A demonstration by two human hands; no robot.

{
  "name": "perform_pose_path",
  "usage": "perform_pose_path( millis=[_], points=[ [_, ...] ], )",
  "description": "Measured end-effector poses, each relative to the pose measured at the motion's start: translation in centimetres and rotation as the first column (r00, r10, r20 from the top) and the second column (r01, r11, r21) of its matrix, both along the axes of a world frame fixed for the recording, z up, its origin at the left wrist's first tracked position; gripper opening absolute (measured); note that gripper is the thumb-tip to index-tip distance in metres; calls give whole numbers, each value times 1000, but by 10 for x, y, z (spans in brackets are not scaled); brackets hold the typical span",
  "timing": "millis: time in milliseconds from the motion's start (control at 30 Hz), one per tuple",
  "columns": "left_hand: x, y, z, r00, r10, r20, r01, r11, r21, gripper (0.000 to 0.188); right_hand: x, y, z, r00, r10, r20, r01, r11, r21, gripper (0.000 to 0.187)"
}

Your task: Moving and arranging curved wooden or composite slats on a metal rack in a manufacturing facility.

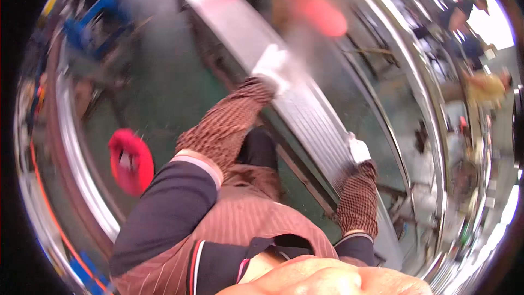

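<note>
The left hand (270, 68), in a white glove, is lying against the long edge of a ribbed silver panel (311, 114) in the upper middle of the frame, its palm side meeting the metal and the panel stretching away beyond it. The right hand (358, 150), also white-gloved, is touching the panel's opposite long edge, right of the frame's centre, so the panel is running diagonally between the two hands, from the top, left of centre, to the lower right. Motion blur is smearing the fingers of both, so I cannot tell how far either hand is open or whether it is gripping the panel. Brown patterned sleeve covers (226, 120) are wrapping both forearms, and a brown striped apron (262, 218) is filling the lower middle. Farther out, a red rounded thing (143, 166) is sitting over the dark green floor (164, 76) at left, with a silver rail (79, 142) curving past it. A blue frame (95, 24) is standing at upper left, and a blurred red shape (325, 16) is showing at upper centre. Near the right rim, a person in yellow (486, 86) is appearing below another in dark clothing (461, 13).
</note>
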State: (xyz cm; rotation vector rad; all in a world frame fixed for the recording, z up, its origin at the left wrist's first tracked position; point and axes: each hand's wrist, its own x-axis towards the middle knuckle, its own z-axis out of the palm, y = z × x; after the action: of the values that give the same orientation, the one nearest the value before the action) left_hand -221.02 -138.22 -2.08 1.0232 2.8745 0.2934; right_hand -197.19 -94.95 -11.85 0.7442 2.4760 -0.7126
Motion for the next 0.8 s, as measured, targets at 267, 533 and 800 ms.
perform_pose_path(
  millis=[267, 533, 800],
  points=[
    [-17, -18, -27, 964, -11, -267, 57, 984, 166, 48, -2, -115, 77, 929, 107, -355, -33, 978, 208, 72],
    [-11, -18, -45, 967, -95, -235, 118, 989, 88, 46, 4, -129, 74, 963, -112, -244, 140, 985, 102, 80],
    [-16, -23, -54, 967, -81, -240, 105, 990, 90, 46, 0, -129, 86, 979, -65, -193, 90, 988, 122, 84]
  ],
)
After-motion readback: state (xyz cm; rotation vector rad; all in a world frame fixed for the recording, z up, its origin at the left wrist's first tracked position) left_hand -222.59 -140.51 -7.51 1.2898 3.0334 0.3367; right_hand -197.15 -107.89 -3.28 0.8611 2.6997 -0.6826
